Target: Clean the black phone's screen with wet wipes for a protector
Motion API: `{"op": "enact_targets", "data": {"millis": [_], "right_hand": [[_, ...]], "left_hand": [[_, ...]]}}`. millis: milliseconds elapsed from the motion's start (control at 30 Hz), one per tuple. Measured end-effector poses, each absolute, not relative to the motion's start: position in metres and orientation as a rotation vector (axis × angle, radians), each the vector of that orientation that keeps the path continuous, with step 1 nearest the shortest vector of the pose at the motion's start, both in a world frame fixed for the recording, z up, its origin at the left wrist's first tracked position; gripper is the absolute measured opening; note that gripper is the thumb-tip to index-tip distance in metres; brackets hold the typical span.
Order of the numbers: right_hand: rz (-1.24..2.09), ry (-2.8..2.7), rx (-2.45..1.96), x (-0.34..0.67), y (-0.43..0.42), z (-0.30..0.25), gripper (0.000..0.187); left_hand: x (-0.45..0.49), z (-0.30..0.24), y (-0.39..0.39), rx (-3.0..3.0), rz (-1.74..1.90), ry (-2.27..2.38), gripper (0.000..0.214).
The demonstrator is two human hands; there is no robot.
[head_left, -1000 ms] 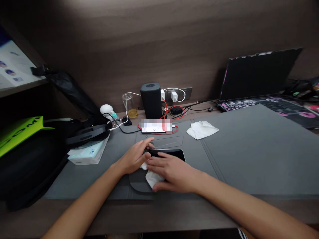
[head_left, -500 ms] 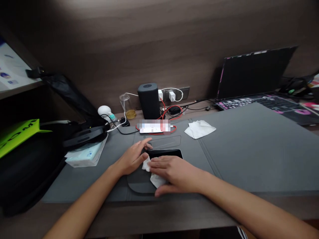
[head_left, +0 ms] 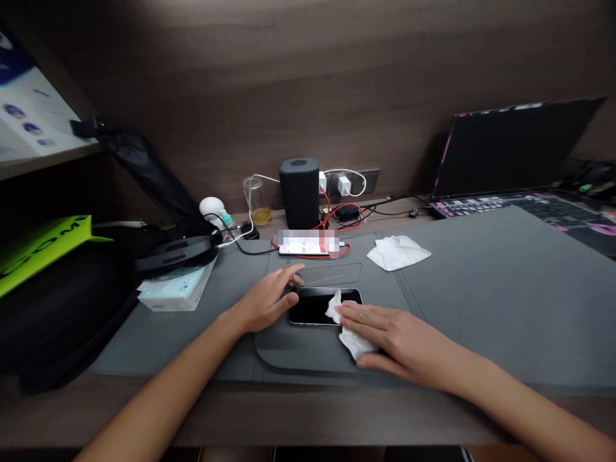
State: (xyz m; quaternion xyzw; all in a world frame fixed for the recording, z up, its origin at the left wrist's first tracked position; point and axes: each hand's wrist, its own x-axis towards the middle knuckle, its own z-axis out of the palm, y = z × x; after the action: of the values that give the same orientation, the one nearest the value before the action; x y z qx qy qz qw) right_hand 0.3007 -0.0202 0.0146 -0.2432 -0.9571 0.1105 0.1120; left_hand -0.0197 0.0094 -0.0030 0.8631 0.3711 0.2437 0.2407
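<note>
A black-screened phone [head_left: 312, 308] lies flat on the grey desk mat. At its far left corner is my left hand [head_left: 267, 301], thumb against the edge, index finger stretched out beyond it and the other fingers curled behind. My right hand [head_left: 392, 333] presses a crumpled white tissue [head_left: 359, 343] onto the right end of the screen, fingers together over it. Just behind the phone lies a clear sheet with rounded corners [head_left: 332, 274], probably a screen protector.
Another white tissue [head_left: 398, 253] lies on the desk mat [head_left: 481, 301]. A lit phone with a red cable [head_left: 308, 246], a black speaker [head_left: 299, 194] and a glass jar [head_left: 257, 202] stand behind. A tissue pack [head_left: 176, 289] is left; an open laptop [head_left: 514, 151] is right.
My right hand has slid the tissue rightward across the phone, uncovering the screen's left and middle. My left hand stays at the phone's corner. The whole view has shifted slightly.
</note>
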Motion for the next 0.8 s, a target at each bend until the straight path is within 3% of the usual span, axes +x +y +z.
{"op": "enact_targets", "data": {"millis": [100,300,500,800], "right_hand": [[0.270,-2.720,-0.806,0.309,-0.022,0.008,0.041],[0.240,-2.690,-0.785,0.323,-0.016,0.002,0.040],[0.056,-2.331,-0.911,0.324,0.004,0.027,0.024],[0.243,-2.454,-1.258,0.285,0.046,0.035,0.034]], "left_hand": [[-0.019,-0.002,0.009,2.352,0.661,1.020,0.072],[-0.018,0.000,0.009,2.353,0.665,1.022,0.073],[-0.017,0.004,0.009,2.420,0.670,1.011,0.065],[-0.013,0.002,0.010,2.576,0.626,0.992,0.036]]}}
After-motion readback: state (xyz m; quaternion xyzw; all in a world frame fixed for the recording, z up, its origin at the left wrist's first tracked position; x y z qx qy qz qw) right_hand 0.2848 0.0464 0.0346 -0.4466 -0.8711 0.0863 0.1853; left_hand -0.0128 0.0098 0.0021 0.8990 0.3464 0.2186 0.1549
